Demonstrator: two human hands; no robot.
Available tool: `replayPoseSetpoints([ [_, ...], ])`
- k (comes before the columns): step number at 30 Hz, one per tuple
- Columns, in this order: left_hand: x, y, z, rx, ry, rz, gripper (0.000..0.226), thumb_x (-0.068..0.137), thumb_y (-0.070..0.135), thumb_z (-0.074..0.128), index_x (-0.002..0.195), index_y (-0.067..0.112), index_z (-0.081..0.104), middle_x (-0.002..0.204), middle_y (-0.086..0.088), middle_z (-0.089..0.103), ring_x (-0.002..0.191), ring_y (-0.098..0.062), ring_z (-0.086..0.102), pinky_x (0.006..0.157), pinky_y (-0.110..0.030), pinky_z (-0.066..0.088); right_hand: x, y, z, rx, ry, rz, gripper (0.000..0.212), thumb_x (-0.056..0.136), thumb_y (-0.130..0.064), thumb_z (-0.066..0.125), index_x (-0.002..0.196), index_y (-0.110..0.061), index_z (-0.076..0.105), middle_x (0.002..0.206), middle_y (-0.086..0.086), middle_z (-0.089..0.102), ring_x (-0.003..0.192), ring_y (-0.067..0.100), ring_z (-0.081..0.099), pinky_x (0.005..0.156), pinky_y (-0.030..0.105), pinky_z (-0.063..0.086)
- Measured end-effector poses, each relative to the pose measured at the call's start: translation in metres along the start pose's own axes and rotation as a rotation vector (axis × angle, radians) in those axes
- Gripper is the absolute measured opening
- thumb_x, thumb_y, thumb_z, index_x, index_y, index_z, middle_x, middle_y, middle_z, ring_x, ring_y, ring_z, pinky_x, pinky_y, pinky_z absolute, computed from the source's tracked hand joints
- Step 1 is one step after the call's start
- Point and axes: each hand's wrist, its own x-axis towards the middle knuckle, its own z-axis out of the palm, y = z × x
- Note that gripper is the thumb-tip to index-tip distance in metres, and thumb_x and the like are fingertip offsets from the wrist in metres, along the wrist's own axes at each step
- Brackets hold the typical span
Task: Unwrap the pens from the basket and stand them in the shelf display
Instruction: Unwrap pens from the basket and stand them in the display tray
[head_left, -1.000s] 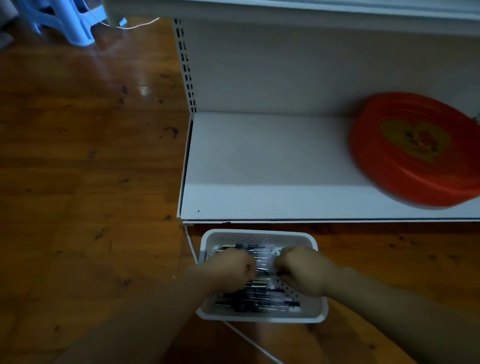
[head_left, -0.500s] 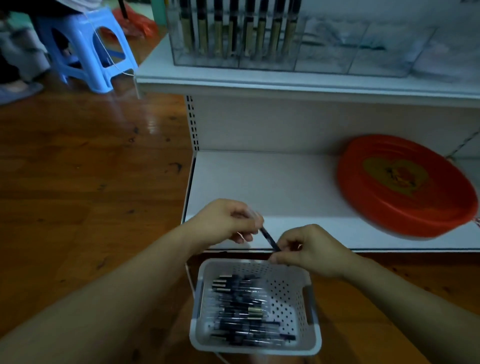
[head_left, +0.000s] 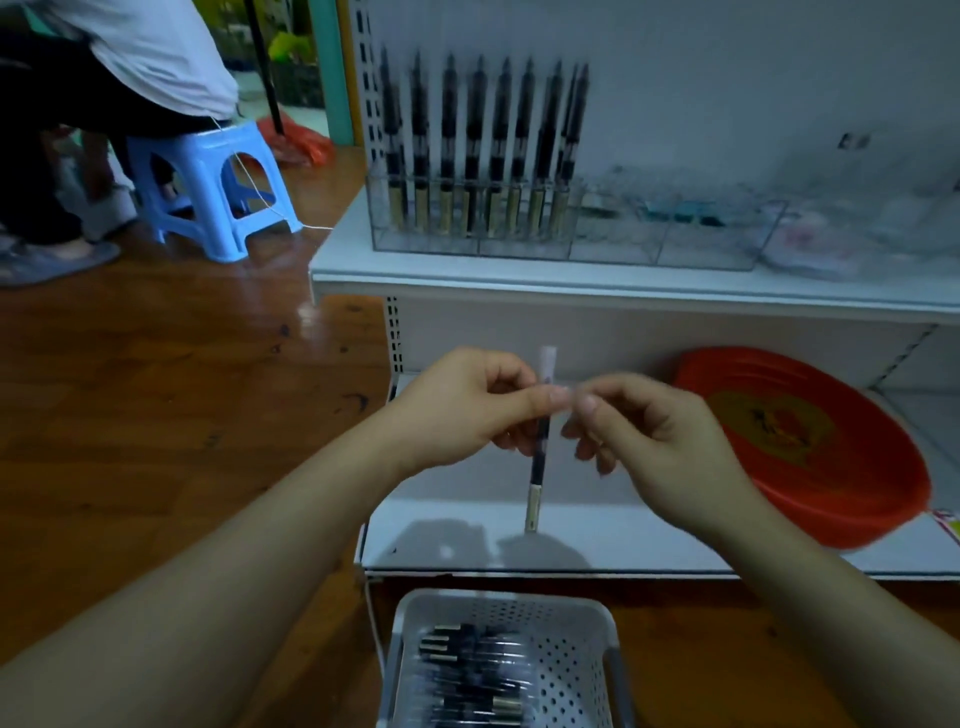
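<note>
Both hands were pinched on one upright pen (head_left: 537, 467), the left hand (head_left: 467, 408) gripping its barrel and the right hand (head_left: 649, 431) its clear wrapper (head_left: 548, 364), above the basket (head_left: 582, 670) of wrapped pens and below the shelf display (head_left: 519, 228).

Basket (head_left: 597, 649) on floor (head_left: 156, 415), just in front of lower shelf's (head_left: 467, 540) front edge, pens (head_left: 467, 675) lying in it. Tray (head_left: 810, 441) at that shelf's right end, leaning on back wall. Upper shelf (head_left: 571, 275): display (head_left: 675, 244) near front edge, pens stood in its left part. Stool (head_left: 213, 192) off left, behind.
</note>
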Motion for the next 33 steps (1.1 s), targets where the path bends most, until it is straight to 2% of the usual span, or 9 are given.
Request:
replayPoseSetpoints([
  [4, 0.0, 0.015, -0.001, 0.131, 0.06, 0.067, 0.034, 0.084, 0.043, 0.072, 0.085, 0.01, 0.066, 0.074, -0.005, 0.073, 0.069, -0.015, 0.071, 0.069, -0.034, 0.061, 0.012, -0.03, -0.002, 0.122, 0.084, -0.07, 0.028, 0.095, -0.012, 0.062, 0.121, -0.021, 0.064, 0.092, 0.001, 0.072, 0.072, 0.01, 0.068, 0.061, 0.022, 0.055],
  [6, 0.001, 0.02, -0.002, 0.262, 0.13, 0.137, 0.032, 0.086, 0.048, 0.07, 0.084, 0.017, 0.066, 0.072, 0.0, 0.072, 0.069, -0.013, 0.071, 0.071, -0.043, 0.06, 0.017, -0.042, 0.0, 0.096, 0.11, -0.119, 0.029, 0.093, -0.009, 0.066, 0.118, -0.024, 0.066, 0.096, 0.002, 0.071, 0.071, 0.008, 0.068, 0.062, 0.019, 0.055],
  [8, 0.003, 0.026, -0.003, 0.338, 0.222, 0.208, 0.02, 0.088, 0.039, 0.069, 0.081, 0.021, 0.065, 0.071, 0.002, 0.071, 0.071, -0.014, 0.07, 0.071, -0.047, 0.058, 0.022, -0.051, 0.001, 0.029, 0.175, -0.167, 0.027, 0.092, -0.009, 0.069, 0.113, -0.026, 0.07, 0.092, -0.003, 0.072, 0.076, 0.009, 0.07, 0.065, 0.017, 0.055],
  [11, 0.006, 0.04, -0.004, 0.312, 0.325, 0.27, 0.013, 0.087, 0.031, 0.073, 0.085, 0.02, 0.066, 0.075, 0.003, 0.07, 0.075, -0.013, 0.069, 0.073, -0.043, 0.057, 0.035, -0.063, -0.002, -0.016, 0.289, -0.214, 0.024, 0.09, -0.013, 0.072, 0.109, -0.027, 0.072, 0.092, -0.011, 0.074, 0.085, 0.006, 0.071, 0.074, 0.019, 0.056],
  [15, 0.005, 0.056, -0.012, 0.3, 0.406, 0.384, 0.017, 0.089, 0.035, 0.071, 0.096, 0.02, 0.069, 0.082, 0.007, 0.069, 0.079, -0.006, 0.066, 0.075, -0.034, 0.055, 0.057, -0.084, -0.015, 0.004, 0.414, -0.324, 0.022, 0.092, -0.014, 0.072, 0.106, -0.031, 0.069, 0.092, -0.007, 0.073, 0.084, 0.01, 0.072, 0.077, 0.031, 0.06],
  [20, 0.006, 0.058, -0.037, 0.469, 0.723, 0.526, 0.008, 0.095, 0.025, 0.062, 0.1, 0.02, 0.066, 0.092, 0.012, 0.063, 0.088, -0.004, 0.058, 0.078, -0.031, 0.053, 0.093, -0.124, -0.041, 0.107, 0.573, -0.457, 0.016, 0.094, -0.01, 0.067, 0.11, -0.015, 0.065, 0.088, -0.006, 0.068, 0.079, 0.007, 0.069, 0.069, 0.025, 0.058],
  [26, 0.009, 0.053, -0.055, 0.518, 1.023, 0.383, 0.045, 0.089, 0.03, 0.069, 0.128, 0.014, 0.051, 0.122, 0.003, 0.048, 0.115, -0.012, 0.044, 0.093, -0.02, 0.034, 0.132, -0.153, -0.046, 0.067, 0.601, -0.555, 0.017, 0.094, -0.014, 0.067, 0.11, -0.013, 0.065, 0.091, -0.001, 0.067, 0.084, 0.017, 0.071, 0.07, 0.028, 0.059],
  [30, 0.011, 0.049, -0.057, 0.409, 0.911, 0.215, 0.066, 0.091, 0.039, 0.067, 0.145, 0.018, 0.037, 0.145, 0.0, 0.041, 0.13, -0.014, 0.041, 0.099, -0.023, 0.032, 0.148, -0.153, -0.034, -0.095, 0.541, -0.541, 0.016, 0.093, -0.018, 0.066, 0.109, -0.022, 0.066, 0.094, -0.004, 0.07, 0.087, 0.018, 0.071, 0.073, 0.038, 0.061],
  [33, 0.014, 0.046, -0.057, 0.47, 0.883, 0.165, 0.065, 0.092, 0.042, 0.064, 0.146, 0.018, 0.038, 0.147, 0.0, 0.042, 0.131, -0.017, 0.044, 0.098, -0.028, 0.035, 0.154, -0.155, -0.032, -0.139, 0.502, -0.488, 0.017, 0.094, -0.016, 0.065, 0.111, -0.02, 0.067, 0.095, -0.002, 0.07, 0.085, 0.017, 0.071, 0.07, 0.035, 0.062],
])
